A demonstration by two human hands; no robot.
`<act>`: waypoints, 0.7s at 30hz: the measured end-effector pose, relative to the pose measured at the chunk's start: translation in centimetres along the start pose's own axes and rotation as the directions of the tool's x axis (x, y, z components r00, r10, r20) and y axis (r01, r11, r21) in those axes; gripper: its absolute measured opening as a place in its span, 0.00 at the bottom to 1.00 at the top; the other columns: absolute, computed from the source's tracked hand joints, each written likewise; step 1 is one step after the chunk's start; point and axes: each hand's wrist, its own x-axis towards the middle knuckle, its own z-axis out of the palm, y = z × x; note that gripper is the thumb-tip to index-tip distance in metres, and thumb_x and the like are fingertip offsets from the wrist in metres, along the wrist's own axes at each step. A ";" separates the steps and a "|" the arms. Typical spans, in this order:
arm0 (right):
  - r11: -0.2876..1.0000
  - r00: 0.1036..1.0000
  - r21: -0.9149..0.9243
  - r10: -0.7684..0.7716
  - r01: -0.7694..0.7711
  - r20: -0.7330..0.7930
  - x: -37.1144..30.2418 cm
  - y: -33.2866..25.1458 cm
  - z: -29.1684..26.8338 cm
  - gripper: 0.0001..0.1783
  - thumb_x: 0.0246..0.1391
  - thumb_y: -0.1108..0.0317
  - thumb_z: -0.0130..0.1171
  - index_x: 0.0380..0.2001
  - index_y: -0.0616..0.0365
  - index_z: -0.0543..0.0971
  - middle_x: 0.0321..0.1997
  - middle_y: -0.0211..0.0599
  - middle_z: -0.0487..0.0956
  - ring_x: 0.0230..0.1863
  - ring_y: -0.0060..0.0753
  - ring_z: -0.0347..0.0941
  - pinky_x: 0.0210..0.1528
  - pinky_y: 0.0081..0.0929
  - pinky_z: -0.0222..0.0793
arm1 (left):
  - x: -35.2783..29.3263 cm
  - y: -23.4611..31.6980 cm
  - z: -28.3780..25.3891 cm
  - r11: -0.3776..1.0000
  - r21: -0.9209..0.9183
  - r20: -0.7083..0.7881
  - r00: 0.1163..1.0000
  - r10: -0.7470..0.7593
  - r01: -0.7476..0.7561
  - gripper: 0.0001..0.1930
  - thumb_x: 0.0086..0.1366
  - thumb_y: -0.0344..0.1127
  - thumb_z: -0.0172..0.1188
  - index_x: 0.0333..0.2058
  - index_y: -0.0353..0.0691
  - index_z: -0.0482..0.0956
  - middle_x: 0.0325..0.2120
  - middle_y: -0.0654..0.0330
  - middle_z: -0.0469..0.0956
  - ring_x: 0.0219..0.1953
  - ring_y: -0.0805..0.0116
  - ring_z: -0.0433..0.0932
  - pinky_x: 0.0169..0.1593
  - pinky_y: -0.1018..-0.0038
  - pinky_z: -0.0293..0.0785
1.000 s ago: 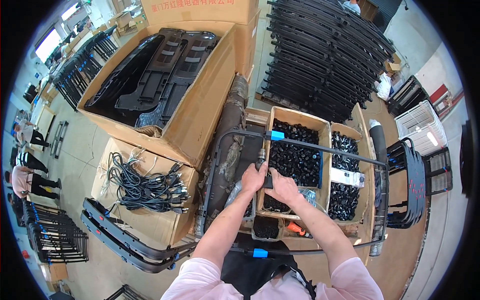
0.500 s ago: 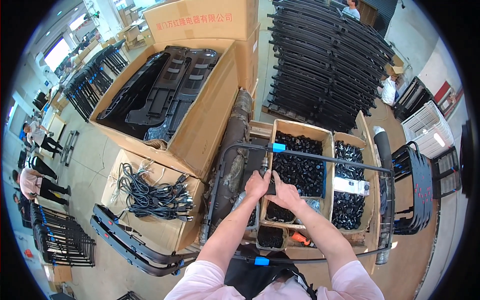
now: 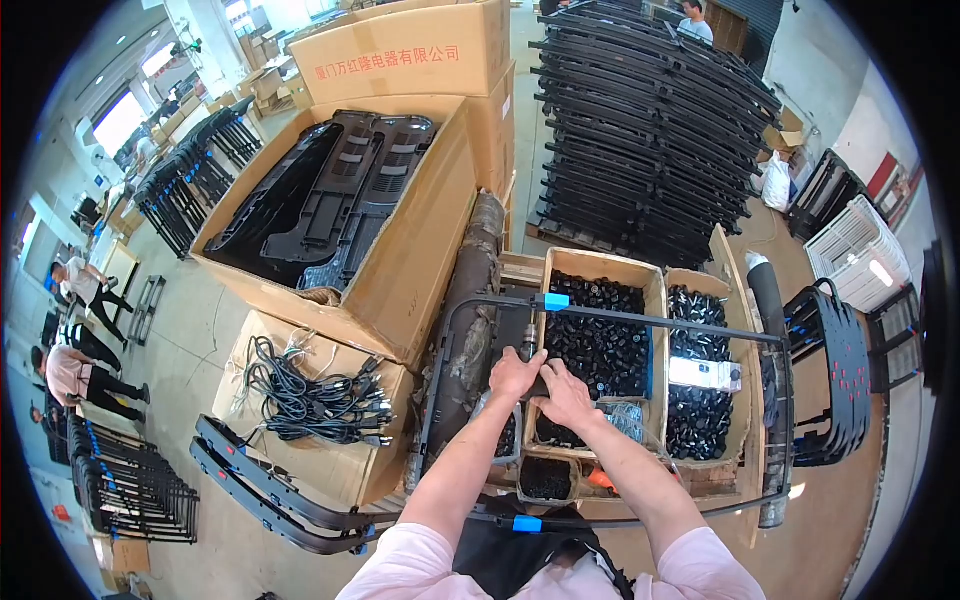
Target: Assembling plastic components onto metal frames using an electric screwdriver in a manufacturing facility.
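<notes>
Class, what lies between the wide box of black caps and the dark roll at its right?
The head view shows a narrower box of black parts, a white oblong piece across it, and the black frame's upper bar passing over.

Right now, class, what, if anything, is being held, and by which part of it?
A drill, just behind its metal tip, in the left hand; the right hand's grip is unclear.

I'm seeing a black frame [image 3: 660,322] with blue tabs [image 3: 527,523] on my feed, black cables [image 3: 312,398] at 8 o'clock, a white rack [image 3: 860,258] at 3, red-dotted black bars [image 3: 838,365] toward 4, pale pink sleeves [image 3: 410,565] around 6.
</notes>
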 end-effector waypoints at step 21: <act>0.995 1.000 -0.099 -0.021 0.021 0.000 -3.3 0.5 -1.1 0.37 0.48 0.57 0.76 0.57 0.62 0.71 0.50 0.52 0.79 0.52 0.57 0.81 0.53 0.47 0.80 | -2.5 -1.2 2.7 0.963 0.147 -0.202 0.946 0.253 -0.227 0.34 0.66 0.65 0.61 0.42 0.31 0.79 0.43 0.36 0.84 0.48 0.37 0.85 0.52 0.48 0.81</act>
